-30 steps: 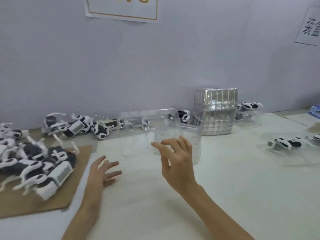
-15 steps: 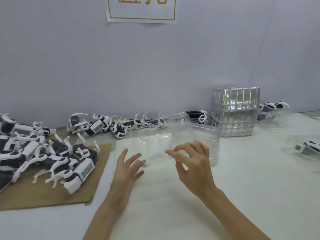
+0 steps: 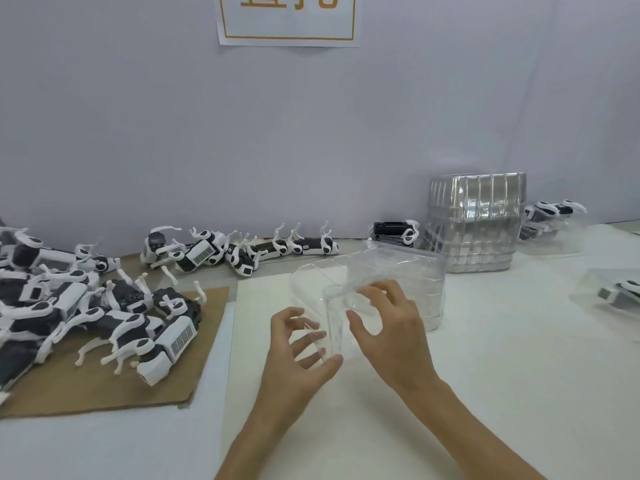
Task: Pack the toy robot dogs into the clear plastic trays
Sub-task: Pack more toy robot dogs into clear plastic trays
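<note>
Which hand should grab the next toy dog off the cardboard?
Left. The left hand is open and nearer the toy dogs on the cardboard; the right hand grips the clear tray.

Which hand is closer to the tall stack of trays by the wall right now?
Right. The right hand grips the clear tray just front-left of the tall stack of trays. The left hand sits farther left, at that tray's near side.
</note>
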